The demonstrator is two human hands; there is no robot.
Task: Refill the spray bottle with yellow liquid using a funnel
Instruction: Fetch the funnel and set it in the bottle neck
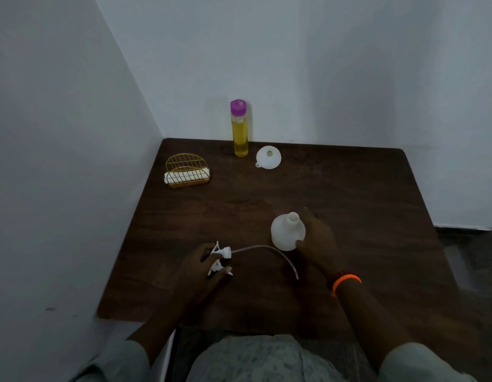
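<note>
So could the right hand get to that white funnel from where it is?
Probably yes: the right hand only holds the spray bottle, and the bare table lies between it and the funnel.

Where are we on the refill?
Done: sprayer is off the bottle, neck open. In hand: left hand holds the sprayer, right hand steadies the bottle. Left: funnel lies unused at the back, yellow liquid still capped.

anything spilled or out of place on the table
No spill shows. The spray head is off the white bottle, held in the left hand, which suits refilling. The funnel lies unused.
</note>
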